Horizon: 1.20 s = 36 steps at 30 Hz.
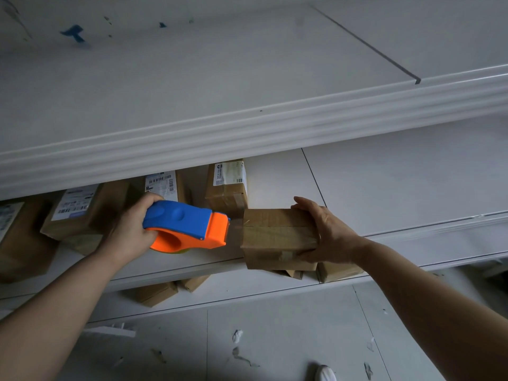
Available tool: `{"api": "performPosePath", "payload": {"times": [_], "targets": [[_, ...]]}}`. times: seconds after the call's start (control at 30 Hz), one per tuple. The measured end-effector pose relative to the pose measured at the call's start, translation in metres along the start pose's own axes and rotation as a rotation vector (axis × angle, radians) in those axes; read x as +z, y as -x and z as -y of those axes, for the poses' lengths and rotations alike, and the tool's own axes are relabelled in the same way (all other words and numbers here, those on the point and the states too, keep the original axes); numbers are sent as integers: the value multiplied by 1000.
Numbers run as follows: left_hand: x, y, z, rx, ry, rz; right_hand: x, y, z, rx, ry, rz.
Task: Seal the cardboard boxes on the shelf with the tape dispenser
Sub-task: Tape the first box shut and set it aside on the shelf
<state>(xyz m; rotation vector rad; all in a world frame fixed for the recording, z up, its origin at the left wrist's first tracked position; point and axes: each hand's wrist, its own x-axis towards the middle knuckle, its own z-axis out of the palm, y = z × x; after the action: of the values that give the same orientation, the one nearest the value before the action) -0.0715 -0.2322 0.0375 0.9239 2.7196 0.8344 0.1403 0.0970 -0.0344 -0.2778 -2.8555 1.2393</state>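
Observation:
My left hand (131, 229) grips a blue and orange tape dispenser (189, 225), its orange nose touching the left end of a small cardboard box (277, 235). Clear tape runs along the top of that box. My right hand (327, 235) clasps the box's right end and holds it at the front edge of the white shelf (209, 264). The box sticks out a little past the shelf edge.
Several labelled cardboard boxes stand further back on the same shelf, one (226, 185) right behind the dispenser, others (82, 213) to the left. More boxes (156, 294) lie on the shelf below. A white shelf board (247, 127) overhangs above. Paper scraps litter the grey floor (275, 339).

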Motion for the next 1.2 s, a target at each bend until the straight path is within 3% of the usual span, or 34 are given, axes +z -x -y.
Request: {"api": "performPosePath", "payload": {"times": [0.3,0.7,0.87,1.1,1.2], "targets": [[8,4,-2,-5,-8,-9,-1,5,6,11,35,7],[33,9,-12,-49,-92,-6,-4,8,22,39,298,94],[31,6,-18,-38,-94,6,24,9,46,-246,660,-45],[29,8,-19,-40,-114,49,30,10,44,-247,713,124],[30,12,-22,-47,-110,14,23,6,50,-173,622,224]]}}
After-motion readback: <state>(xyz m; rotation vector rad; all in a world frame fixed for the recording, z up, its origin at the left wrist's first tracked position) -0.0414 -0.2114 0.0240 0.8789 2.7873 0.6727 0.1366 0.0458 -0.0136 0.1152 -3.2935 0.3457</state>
